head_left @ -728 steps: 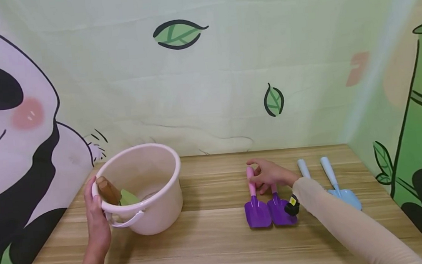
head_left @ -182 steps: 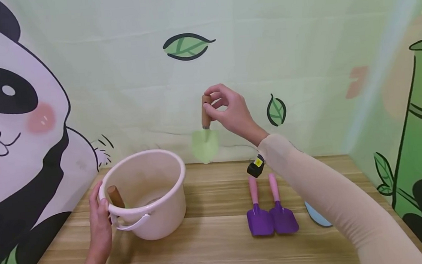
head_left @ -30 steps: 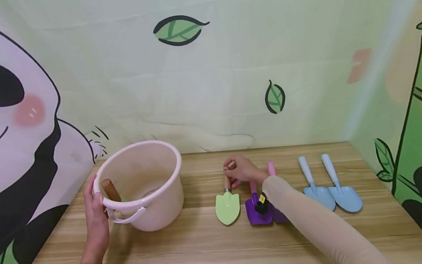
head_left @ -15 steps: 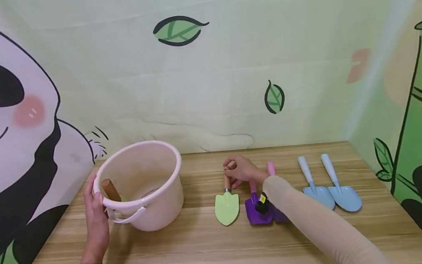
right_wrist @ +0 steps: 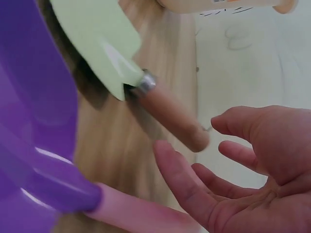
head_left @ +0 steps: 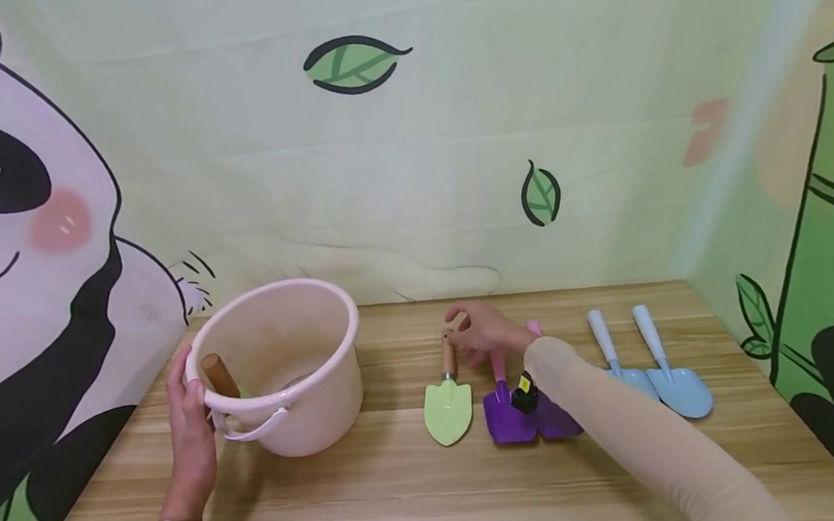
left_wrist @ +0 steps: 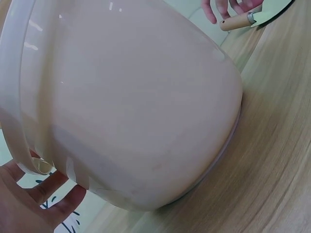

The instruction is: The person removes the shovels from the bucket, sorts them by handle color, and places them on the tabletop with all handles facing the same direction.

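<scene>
My left hand (head_left: 191,425) holds the pale pink bucket (head_left: 326,409) at its left rim, with fingers against the outer wall in the left wrist view. Inside the bucket leans a brown wooden handle (head_left: 219,375), with a bit of green at its lower end. My right hand (head_left: 486,330) hovers beside the wooden handle of a light green trowel (head_left: 449,413) lying on the table. In the right wrist view its fingers (right_wrist: 177,174) are spread and apart from that handle. Two purple shovels (head_left: 509,420) with pink handles lie just right of the trowel, partly under my right wrist.
Two light blue trowels (head_left: 680,393) lie farther right, one partly hidden by my right sleeve. All stand on a wooden table (head_left: 408,493). A printed cloth backdrop (head_left: 435,126) with a panda and leaves rises behind and at both sides.
Six seconds ago my right hand held the green trowel in the air; it now lies left of the purple shovels. In the last half second my fingers let go of its handle.
</scene>
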The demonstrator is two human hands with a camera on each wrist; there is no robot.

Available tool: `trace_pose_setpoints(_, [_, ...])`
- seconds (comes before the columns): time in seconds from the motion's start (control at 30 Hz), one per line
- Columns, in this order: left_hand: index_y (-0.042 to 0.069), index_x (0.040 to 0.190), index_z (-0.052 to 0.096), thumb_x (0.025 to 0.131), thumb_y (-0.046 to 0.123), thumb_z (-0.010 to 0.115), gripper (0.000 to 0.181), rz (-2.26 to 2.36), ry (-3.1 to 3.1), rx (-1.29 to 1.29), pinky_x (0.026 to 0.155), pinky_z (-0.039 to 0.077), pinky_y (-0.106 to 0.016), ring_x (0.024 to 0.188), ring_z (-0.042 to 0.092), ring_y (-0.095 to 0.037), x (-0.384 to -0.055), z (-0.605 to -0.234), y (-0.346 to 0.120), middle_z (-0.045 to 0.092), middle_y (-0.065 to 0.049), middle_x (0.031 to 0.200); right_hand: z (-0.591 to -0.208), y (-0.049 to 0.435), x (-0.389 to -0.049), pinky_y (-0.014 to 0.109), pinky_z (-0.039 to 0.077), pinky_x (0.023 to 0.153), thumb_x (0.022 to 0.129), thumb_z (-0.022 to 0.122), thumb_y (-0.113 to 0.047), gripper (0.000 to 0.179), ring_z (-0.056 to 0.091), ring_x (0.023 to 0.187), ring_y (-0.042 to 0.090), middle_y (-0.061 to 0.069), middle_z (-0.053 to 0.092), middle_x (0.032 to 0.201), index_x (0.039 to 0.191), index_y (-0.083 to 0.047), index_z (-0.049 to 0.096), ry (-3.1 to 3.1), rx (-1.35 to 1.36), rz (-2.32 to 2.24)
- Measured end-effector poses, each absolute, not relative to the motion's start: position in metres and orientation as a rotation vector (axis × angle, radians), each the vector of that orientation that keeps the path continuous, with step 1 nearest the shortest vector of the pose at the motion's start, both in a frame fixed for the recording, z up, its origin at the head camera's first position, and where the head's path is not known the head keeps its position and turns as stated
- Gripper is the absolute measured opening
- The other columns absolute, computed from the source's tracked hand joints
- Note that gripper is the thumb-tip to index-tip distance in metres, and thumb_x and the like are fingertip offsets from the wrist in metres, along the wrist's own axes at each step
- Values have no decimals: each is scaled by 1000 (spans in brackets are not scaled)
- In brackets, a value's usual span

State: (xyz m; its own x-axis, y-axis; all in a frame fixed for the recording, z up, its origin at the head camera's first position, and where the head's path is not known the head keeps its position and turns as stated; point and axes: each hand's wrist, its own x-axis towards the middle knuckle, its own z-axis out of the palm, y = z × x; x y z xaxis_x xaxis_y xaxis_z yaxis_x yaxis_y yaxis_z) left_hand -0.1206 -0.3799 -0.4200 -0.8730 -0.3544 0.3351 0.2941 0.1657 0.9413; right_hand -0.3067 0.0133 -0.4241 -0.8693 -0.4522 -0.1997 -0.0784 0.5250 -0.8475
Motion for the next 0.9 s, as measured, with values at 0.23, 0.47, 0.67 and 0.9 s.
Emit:
trace_pose_setpoints(0.23, [34,161,26,109,36,27,52,-1743,-1965,59,113,29,-46,140,30,-18,-121,-421,-381,26,9,160,-405,21,-307,47,60,74,101,65,-13,41,64,101,39,22,56,122,140,-7,52,2406,-501,-1177])
trace_pose_setpoints(0.47, [33,161,26,110,35,27,51,-1742,-1961,61,114,28,-46,140,31,-19,-122,-420,-381,26,8,161,-395,22,-307,45,61,72,100,67,-13,41,65,105,42,25,56,131,138,-11,54,2424,-521,-1134])
trace_pose_setpoints(0.67, [33,161,27,109,35,28,52,-1746,-1952,78,112,30,-45,138,32,-18,-122,-421,-380,27,8,160,-393,22,-306,47,59,73,99,67,-14,41,67,91,41,28,57,135,138,-10,55,2506,-621,-1069])
trace_pose_setpoints(0.9, [31,161,29,109,33,28,52,-1738,-1931,70,113,29,-43,139,32,-18,-123,-423,-380,28,8,160,-386,20,-304,47,53,93,98,69,-21,44,62,116,39,23,59,137,139,-12,55,2642,-819,-1031])
